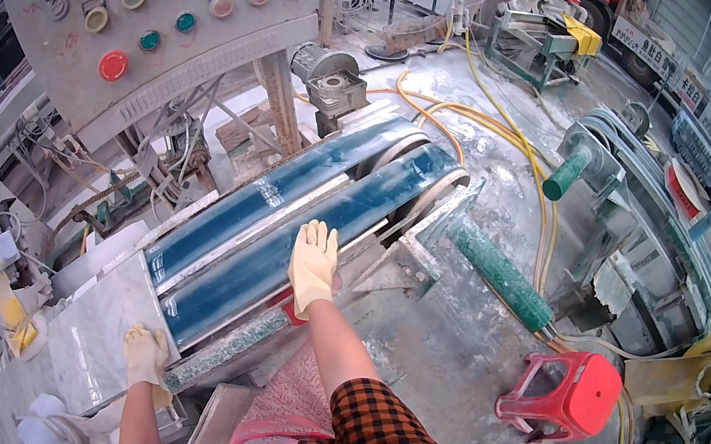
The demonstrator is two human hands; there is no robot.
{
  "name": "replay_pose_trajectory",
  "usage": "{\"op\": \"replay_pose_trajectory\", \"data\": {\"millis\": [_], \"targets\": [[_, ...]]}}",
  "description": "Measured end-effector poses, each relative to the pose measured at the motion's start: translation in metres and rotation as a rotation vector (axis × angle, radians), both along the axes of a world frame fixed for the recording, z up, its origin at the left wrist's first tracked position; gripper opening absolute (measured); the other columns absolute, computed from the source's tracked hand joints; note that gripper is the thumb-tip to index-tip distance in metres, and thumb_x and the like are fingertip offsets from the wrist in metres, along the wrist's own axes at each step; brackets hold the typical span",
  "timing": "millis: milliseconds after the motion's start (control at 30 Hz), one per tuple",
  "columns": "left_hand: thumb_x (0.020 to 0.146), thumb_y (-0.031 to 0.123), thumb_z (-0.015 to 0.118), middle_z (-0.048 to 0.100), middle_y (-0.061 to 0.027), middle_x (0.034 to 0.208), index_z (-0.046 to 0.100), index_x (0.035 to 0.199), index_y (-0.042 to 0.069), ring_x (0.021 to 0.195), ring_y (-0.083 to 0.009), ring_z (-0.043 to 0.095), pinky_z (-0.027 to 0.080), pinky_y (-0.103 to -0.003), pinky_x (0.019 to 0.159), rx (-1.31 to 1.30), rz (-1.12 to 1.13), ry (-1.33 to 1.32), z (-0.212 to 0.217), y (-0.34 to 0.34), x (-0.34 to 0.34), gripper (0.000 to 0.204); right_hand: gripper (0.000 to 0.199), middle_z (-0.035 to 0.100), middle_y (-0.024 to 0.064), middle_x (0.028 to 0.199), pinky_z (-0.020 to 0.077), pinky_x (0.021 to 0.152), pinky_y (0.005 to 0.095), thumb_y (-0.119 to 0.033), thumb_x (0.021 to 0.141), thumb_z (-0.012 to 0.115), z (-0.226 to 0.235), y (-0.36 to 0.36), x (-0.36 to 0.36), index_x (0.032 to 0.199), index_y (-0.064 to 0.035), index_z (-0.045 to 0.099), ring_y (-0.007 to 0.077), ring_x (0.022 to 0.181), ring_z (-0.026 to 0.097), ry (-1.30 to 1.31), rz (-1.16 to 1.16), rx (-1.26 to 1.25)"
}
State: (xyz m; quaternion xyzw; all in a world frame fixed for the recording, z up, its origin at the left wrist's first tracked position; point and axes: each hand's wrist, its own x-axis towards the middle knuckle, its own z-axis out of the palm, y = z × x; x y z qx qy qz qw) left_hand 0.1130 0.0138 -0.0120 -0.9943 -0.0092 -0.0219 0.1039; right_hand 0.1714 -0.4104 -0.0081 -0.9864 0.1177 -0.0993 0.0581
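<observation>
My right hand (pixel 313 260), in a cream rubber glove, lies flat on the nearer of two blue conveyor belts (pixel 390 188), its fingers stretched toward the far end. Lower left, my left hand (pixel 146 356), gloved alike, rests at the near edge of a pale marble slab (pixel 97 310), close to the slab's corner by the belts. Its fingers lie on the top face, a little bent; the thumb side is hard to make out. The slab's end meets the start of both belts. No object shows in either hand.
A control panel (pixel 165 8) with lit green buttons and a red stop button (pixel 113 65) stands upper left. Beyond the belts sits a motor (pixel 329 75). To the right are a green roller (pixel 503 275), a red stool (pixel 568 393) and yellow hoses (pixel 522 142) across the wet floor.
</observation>
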Motion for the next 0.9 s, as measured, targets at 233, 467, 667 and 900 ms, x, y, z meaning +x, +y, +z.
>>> {"op": "replay_pose_trajectory", "data": {"millis": [233,467,667,900], "targets": [[0.1,0.036,0.049,0.068,-0.0311,0.108,0.064,0.11,-0.012,0.108,-0.0435,0.064,0.049,-0.048,0.1,-0.062,-0.053,-0.06,0.01,-0.01,-0.003,0.051,0.061,0.043,0.0189,0.161,0.0156,0.128,0.0505,-0.016,0.093,0.054,-0.006,-0.002,0.003,0.151,0.0027,0.044,0.0331,0.153,0.033,-0.044,-0.008,0.024],[0.098,0.041,0.049,0.068,-0.0252,0.113,0.068,0.105,-0.008,0.115,-0.0396,0.062,0.044,-0.045,0.106,-0.037,0.018,-0.005,0.01,-0.014,-0.001,0.053,0.061,0.043,0.0199,0.16,0.0159,0.128,0.0503,-0.017,0.093,0.055,-0.005,-0.002,0.003,0.151,0.0031,0.045,0.0334,0.152,0.035,-0.046,-0.006,0.037],[0.098,0.04,0.049,0.068,-0.0256,0.115,0.066,0.11,-0.009,0.116,-0.0394,0.063,0.044,-0.045,0.106,-0.053,0.022,-0.003,0.009,-0.016,0.001,0.053,0.06,0.043,0.021,0.16,0.0158,0.128,0.0496,-0.014,0.094,0.051,-0.004,-0.002,0.005,0.151,0.0035,0.044,0.0346,0.152,0.035,-0.033,-0.006,0.051],[0.099,0.04,0.049,0.067,-0.0267,0.117,0.064,0.113,-0.009,0.118,-0.0399,0.062,0.043,-0.045,0.107,-0.051,0.049,0.034,0.014,-0.022,0.0,0.054,0.058,0.042,0.0221,0.161,0.0155,0.128,0.0497,-0.014,0.096,0.047,-0.005,-0.001,0.001,0.151,0.0048,0.042,0.0364,0.153,0.033,-0.032,-0.003,-0.018]]}}
